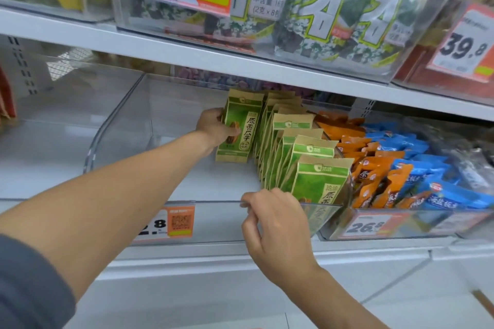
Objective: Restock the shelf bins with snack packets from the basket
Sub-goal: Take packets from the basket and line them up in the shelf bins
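The left hand's (213,128) fingers are mostly hidden behind the green packet (242,128) it grips, thumb across the front. The left forearm covers the start of the price tag (171,223) at six o'clock from that hand. Up at twelve o'clock the seaweed packs (334,16) are cut off by the top edge, and the dark packets (470,165) at far three o'clock are too blurred to read

The held packet stands upright inside the clear bin (117,125), at the back, with the row of green packets (288,152) just beside it at three o'clock, leaning against the bin's right wall. The right hand (275,219), fingers curled, pinches the bin's front rim at six o'clock. The neighbouring bin (401,224) at four o'clock holds orange packets (374,168) and blue packets (417,157), heaped loosely
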